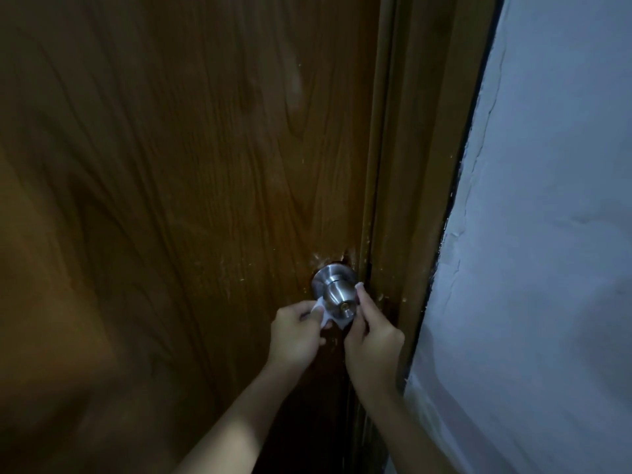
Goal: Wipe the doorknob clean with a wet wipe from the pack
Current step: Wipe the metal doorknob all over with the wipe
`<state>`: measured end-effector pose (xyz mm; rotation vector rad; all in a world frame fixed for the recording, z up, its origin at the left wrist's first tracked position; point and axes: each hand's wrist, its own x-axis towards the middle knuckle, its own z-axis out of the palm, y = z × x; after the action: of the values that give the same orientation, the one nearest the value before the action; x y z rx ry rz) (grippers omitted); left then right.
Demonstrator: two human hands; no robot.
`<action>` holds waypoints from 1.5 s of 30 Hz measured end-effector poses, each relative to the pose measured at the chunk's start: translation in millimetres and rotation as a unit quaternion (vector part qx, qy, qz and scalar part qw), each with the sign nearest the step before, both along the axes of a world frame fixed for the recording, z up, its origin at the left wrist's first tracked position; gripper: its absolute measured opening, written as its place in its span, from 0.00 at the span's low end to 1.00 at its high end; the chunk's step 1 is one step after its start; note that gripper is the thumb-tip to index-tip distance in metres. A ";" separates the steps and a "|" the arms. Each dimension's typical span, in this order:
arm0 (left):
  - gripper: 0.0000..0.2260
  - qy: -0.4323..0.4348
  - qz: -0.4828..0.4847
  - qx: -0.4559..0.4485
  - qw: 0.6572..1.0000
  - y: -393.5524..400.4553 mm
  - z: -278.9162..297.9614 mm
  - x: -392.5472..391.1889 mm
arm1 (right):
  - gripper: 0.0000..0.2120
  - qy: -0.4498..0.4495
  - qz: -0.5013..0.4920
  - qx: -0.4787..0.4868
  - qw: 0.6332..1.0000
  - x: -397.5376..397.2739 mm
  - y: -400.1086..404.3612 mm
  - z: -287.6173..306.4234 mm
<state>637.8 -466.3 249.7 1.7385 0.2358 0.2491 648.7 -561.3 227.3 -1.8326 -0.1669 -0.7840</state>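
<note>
Dim head view, looking down at a wood-grain door [178, 172]. Doorknob [337, 295] sits low on the door's right edge, just beside the door frame [410, 186]; brushed silver metal, round base plate against the door, keyhole in the near face

Wet wipe [325, 311] is white, slung under the knob like a strap: one end comes up on the left side, the other on the right, a fold hangs below the knob's near end. Touching the knob's underside as far as I can tell; the middle of the wipe is partly hidden by the knob and fingers

Left hand [295, 336] is near-left of the knob, fingers curled tight, pinching the left end of the wipe between thumb and fingers. Right hand [372, 340] is near-right of the knob, also closed in a pinch, holding the right end; a small white tip of wipe shows above its fingertips, next to the base plate. Both bare forearms enter from the bottom edge

Chips and pale scuffs in the door finish around the knob and along the frame edge. Pale painted wall [547, 234] fills the right side, with cracks near the frame. Wipe pack not visible in this view
</note>
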 end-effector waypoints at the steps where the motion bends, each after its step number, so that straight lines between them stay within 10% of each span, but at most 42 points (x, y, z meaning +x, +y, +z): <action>1: 0.10 -0.002 -0.002 -0.006 1.000 -0.1 0.4 -1.9 | 0.16 0.029 0.012 0.007 0.999 -1.2 0.4 -3.1; 14: 0.11 -0.188 0.097 0.184 0.960 8.0 13.7 -5.9 | 0.21 0.325 0.187 0.476 0.795 -10.3 5.6 -7.7; 25: 0.16 -0.289 -0.122 0.500 0.807 -0.1 -14.3 -1.1 | 0.12 0.346 0.207 0.405 0.821 -9.3 1.9 -22.1; 36: 0.10 -0.079 -0.111 0.067 0.988 29.2 -51.5 -31.0 | 0.16 0.422 0.188 0.398 0.793 -27.0 -6.2 -49.5; 40: 0.10 -0.042 -0.071 -0.142 0.986 35.7 -24.5 -40.3 | 0.14 0.344 0.169 0.456 0.803 -42.9 -17.9 -27.0; 45: 0.13 -0.013 -0.033 -0.095 0.995 39.9 2.9 -65.6 | 0.11 0.235 0.170 0.362 0.886 -82.1 -33.6 7.3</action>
<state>572.2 -426.3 252.6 1.5509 0.1775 0.1943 566.5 -594.9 234.7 -1.1739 0.1115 -0.0942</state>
